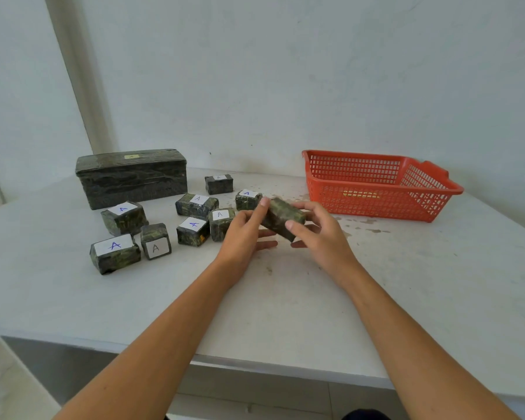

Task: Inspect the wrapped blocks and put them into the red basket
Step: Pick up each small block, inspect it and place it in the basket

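Observation:
Both hands hold one dark green wrapped block (282, 216) tilted above the table, left of the red basket (376, 204). My left hand (244, 234) holds its left end between thumb and fingers. My right hand (317, 234) grips its right end, thumb on the near side. No label shows on this block. Several other wrapped blocks with white "A" labels lie on the table to the left, among them one at the front left (114, 253) and one at the back (219, 183). Inside the basket, something yellow shows through the mesh.
A long dark wrapped box (131, 177) stands at the back left against the wall. The white table (285, 298) has stains near the basket, and its front edge runs across below my forearms. The wall rises right behind the basket.

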